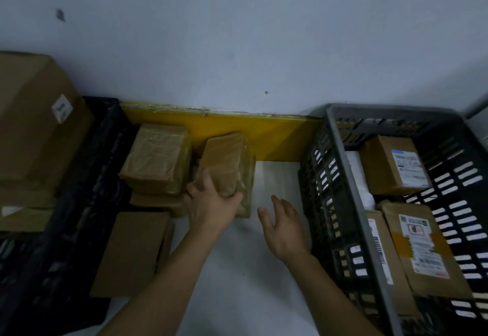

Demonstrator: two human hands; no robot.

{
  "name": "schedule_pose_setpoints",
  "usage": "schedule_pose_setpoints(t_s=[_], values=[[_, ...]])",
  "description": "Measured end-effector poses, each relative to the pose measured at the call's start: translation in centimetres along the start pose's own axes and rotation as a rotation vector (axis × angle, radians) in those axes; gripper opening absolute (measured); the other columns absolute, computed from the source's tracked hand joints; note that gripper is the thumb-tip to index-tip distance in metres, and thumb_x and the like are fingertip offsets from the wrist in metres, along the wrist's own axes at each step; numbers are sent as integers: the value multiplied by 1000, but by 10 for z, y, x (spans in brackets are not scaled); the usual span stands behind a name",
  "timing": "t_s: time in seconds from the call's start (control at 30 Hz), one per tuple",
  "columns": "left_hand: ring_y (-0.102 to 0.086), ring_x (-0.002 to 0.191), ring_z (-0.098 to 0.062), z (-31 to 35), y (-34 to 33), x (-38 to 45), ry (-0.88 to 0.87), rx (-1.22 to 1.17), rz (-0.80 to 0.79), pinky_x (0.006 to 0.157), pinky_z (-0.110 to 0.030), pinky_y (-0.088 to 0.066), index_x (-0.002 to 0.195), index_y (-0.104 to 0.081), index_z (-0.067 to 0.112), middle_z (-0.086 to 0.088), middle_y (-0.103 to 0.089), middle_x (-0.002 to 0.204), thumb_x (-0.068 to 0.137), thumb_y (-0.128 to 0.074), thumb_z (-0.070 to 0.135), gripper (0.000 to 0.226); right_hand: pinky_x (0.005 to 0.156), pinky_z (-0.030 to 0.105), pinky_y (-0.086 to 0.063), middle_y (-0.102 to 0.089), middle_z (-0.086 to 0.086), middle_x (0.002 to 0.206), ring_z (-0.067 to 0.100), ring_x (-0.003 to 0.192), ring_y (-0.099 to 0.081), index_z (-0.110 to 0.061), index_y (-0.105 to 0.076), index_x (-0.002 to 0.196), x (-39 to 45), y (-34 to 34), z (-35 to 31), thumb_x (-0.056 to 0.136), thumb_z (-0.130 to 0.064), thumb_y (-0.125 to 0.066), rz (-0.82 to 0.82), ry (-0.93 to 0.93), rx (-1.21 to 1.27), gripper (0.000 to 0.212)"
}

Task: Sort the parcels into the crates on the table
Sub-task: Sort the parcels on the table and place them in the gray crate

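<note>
My left hand (pixel 211 203) grips the near end of a brown tape-wrapped parcel (pixel 227 161), tilted up on the white table (pixel 237 256). My right hand (pixel 282 222) hovers just to its right, fingers spread, holding nothing. A second taped parcel (pixel 157 158) rests on a flatter one to the left. A plain cardboard box (pixel 134 251) lies nearer to me. The grey crate (pixel 343 177) on the right holds several labelled parcels (pixel 396 164). The black crate (pixel 87 190) on the left holds a large cardboard box (pixel 34 124).
A yellow strip (pixel 277 135) runs along the foot of the pale wall behind the table. The crates flank a gap of white tabletop where my arms reach in.
</note>
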State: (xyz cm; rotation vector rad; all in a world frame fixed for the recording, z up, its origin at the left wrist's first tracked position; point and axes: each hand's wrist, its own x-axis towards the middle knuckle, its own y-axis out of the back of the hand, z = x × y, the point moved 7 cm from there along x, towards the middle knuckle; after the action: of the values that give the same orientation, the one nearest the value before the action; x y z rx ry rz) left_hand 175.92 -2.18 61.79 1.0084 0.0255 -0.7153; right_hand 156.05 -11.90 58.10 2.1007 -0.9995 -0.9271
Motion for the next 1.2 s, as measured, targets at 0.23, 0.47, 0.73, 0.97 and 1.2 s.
schedule_pose_setpoints(t_s=[0.23, 0.47, 0.73, 0.97, 1.2], values=[[-64, 128, -7, 5, 20, -47, -126, -693, -192, 108, -42, -53, 145, -52, 54, 24, -65, 139, 75, -76, 65, 75, 111, 43, -50, -66, -18, 142, 10, 131, -64, -55, -49, 148, -35, 20, -41, 72, -93, -67, -143, -68, 941, 87], [-65, 123, -6, 5, 35, -81, -96, -760, -351, 107, -41, -53, 128, -55, 56, 20, -68, 131, 84, -69, 47, 47, 100, 40, -60, -69, -12, 137, 8, 119, -70, -43, -51, 150, -56, 57, -59, 71, -67, -85, -14, 82, 881, 89], [-56, 138, -10, 39, 64, -92, -276, -762, -99, 112, -41, -51, 163, -28, 38, 9, -51, 155, 78, -82, 64, 104, 113, 59, -49, -18, 2, 171, 32, 156, -27, -37, -30, 164, -103, 77, -80, 69, -79, -75, 424, 227, 195, 113], [-62, 133, -16, 37, 57, -94, -239, -735, -55, 101, -48, -60, 157, -27, 59, 7, -52, 156, 62, -84, 83, 113, 113, 63, -46, -17, 11, 174, 37, 158, -21, -32, -34, 164, -129, 72, -94, 78, -73, -75, 508, 277, 54, 103], [-71, 111, -1, 50, 74, -103, -327, -741, -98, 85, -27, -62, 139, -41, 69, 24, -69, 129, 96, -77, 30, 68, 121, 61, -35, -20, 11, 176, 35, 160, -28, -34, -18, 171, -153, 93, -99, 77, -96, -51, 526, 282, -46, 117]])
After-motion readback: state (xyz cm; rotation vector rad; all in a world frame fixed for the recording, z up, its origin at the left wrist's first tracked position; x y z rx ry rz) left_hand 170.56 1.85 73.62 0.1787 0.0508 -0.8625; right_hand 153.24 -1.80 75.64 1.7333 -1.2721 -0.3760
